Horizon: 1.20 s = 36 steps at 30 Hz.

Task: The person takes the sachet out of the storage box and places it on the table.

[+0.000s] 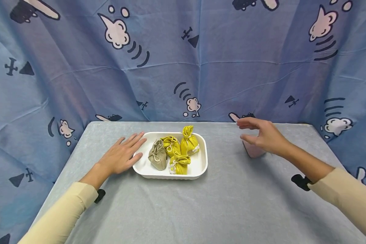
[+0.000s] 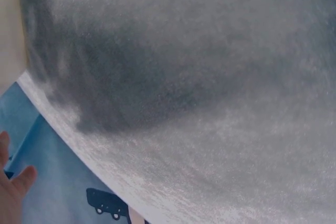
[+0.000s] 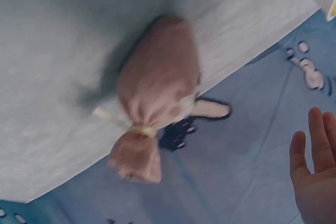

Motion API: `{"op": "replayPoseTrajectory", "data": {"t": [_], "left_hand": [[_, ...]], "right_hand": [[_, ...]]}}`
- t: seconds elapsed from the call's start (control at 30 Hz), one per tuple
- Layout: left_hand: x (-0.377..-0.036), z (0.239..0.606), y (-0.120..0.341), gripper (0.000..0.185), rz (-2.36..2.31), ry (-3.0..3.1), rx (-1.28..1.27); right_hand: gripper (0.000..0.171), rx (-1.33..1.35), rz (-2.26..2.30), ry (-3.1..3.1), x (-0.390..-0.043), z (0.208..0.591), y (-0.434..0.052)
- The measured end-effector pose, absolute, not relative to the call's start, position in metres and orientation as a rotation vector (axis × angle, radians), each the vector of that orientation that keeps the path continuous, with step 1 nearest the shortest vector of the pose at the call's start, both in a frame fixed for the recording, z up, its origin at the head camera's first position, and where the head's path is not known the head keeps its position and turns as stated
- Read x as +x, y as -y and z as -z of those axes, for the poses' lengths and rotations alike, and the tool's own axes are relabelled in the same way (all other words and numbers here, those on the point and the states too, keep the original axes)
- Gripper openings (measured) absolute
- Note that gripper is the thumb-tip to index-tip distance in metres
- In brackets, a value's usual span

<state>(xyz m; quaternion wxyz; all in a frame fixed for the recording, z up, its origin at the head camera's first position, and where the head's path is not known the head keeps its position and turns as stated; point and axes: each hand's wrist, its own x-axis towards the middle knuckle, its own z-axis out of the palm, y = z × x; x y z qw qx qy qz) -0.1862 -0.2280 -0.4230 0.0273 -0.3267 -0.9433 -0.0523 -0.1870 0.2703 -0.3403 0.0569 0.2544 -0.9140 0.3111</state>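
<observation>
A white tray (image 1: 201, 162) sits mid-table with three yellow drawstring pouches (image 1: 189, 140) and one beige pouch (image 1: 157, 156) inside. My left hand (image 1: 122, 154) lies flat and open on the grey table, its fingertips touching the tray's left rim. My right hand (image 1: 257, 134) hovers open above a pink drawstring pouch (image 1: 253, 150), fingers spread and holding nothing. In the right wrist view the pink pouch (image 3: 155, 93) stands on the table near the back edge, tied at its neck, and my fingers (image 3: 315, 171) are apart from it.
The grey cloth table (image 1: 201, 203) is enclosed at the back and sides by a blue curtain (image 1: 201, 67) printed with clouds and planes. The left wrist view shows mostly the table surface (image 2: 210, 103) and its edge.
</observation>
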Motion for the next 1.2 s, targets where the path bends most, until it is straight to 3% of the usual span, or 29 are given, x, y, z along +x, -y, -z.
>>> {"op": "replayPoseTrajectory", "data": {"t": [0.67,1.2], "left_hand": [[-0.187,0.423,0.228,0.062,0.149,2.96,-0.996],[-0.188,0.424,0.23,0.062,0.176,2.954,-0.997]], "right_hand": [[0.052,1.058,-1.319,2.727,-0.172,0.352,-0.174],[0.051,1.185,-1.428,2.703,-0.169,0.367,-0.137]]}}
